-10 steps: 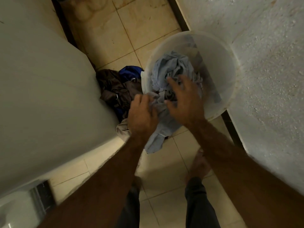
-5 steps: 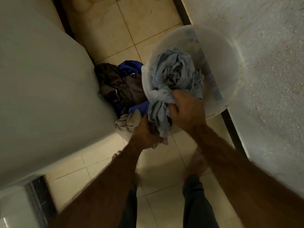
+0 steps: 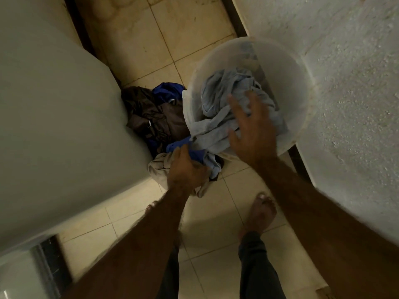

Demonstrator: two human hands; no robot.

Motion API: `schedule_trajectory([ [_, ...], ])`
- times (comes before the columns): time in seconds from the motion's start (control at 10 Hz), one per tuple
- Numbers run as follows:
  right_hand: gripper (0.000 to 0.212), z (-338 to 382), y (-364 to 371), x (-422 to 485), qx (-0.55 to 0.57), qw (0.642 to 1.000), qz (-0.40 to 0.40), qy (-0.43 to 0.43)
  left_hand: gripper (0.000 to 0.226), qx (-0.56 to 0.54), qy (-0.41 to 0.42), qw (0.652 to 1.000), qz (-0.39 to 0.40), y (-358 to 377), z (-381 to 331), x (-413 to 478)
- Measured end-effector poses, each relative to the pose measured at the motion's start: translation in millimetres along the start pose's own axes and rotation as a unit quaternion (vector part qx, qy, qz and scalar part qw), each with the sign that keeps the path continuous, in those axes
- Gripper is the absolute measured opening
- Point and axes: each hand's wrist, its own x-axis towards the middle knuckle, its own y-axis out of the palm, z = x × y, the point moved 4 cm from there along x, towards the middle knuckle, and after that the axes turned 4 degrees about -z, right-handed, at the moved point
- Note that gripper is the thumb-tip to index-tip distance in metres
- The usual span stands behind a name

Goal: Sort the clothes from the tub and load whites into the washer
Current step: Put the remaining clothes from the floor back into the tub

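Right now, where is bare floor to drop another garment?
Bare tiles lie beyond the dark clothes pile and tub, and near the feet. It is crowded between washer and tub, where the left hand grips cloth; the right hand hovers open.

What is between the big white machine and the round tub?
In the head view, a pile of dark brown and blue clothes lies on the floor between the white machine and the tub.
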Motion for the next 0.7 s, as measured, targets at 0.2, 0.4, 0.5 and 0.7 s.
schedule_trajectory([
  [0.2,0.031,-0.3,56.6,-9.8,-0.007,0.968,0.232,-0.093,0.068,0.026,0.012,1.000,0.010,6.5,13.0,6.1],
  [0.4,0.021,-55.1,42.4,11.0,-0.047,0.980,0.030,0.189,0.065,0.120,-0.030,0.989,0.083,4.6,43.3,7.0],
  [0.5,0.036,-114.7,22.8,12.6,-0.060,0.904,-0.060,0.418,0.081,0.132,-0.074,0.986,0.068,-0.2,63.7,10.1],
  [0.7,0.042,-85.7,12.4,13.8,0.236,0.847,-0.138,0.455,0.106,0.107,-0.161,0.981,0.017,6.8,99.7,18.4],
])
